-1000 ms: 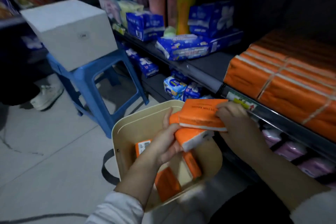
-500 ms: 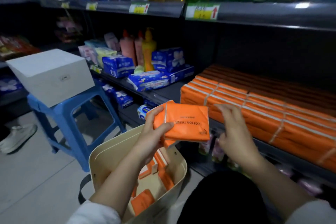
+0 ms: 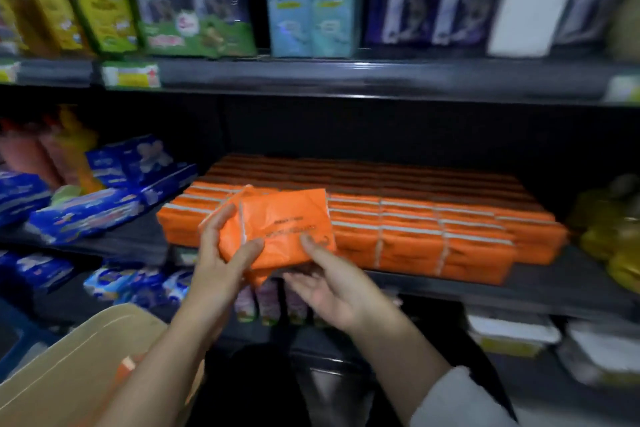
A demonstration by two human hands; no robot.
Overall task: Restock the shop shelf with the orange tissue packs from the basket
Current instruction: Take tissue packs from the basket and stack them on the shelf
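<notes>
Dim shop aisle. A dark metal upper shelf [image 3: 363, 78] crosses the view, catching a faint glint; yellow price labels [image 3: 131, 74] sit on its front edge at left, bottles standing above, blurred.

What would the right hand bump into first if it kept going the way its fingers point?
Probably the orange tissue pack held by both hands; the right hand already touches its lower edge. Beyond lies the shelved orange stack.

Lifting the orange tissue packs [image 3: 284, 229] clear of the basket [image 3: 79, 357] toward twelve o'clock, up before the stocked rows on the shelf [image 3: 519, 291]. Closing the right hand [image 3: 332, 284] in under the packs at five o'clock, touching now, joining the left hand [image 3: 221, 253] gripping at nine.
</notes>
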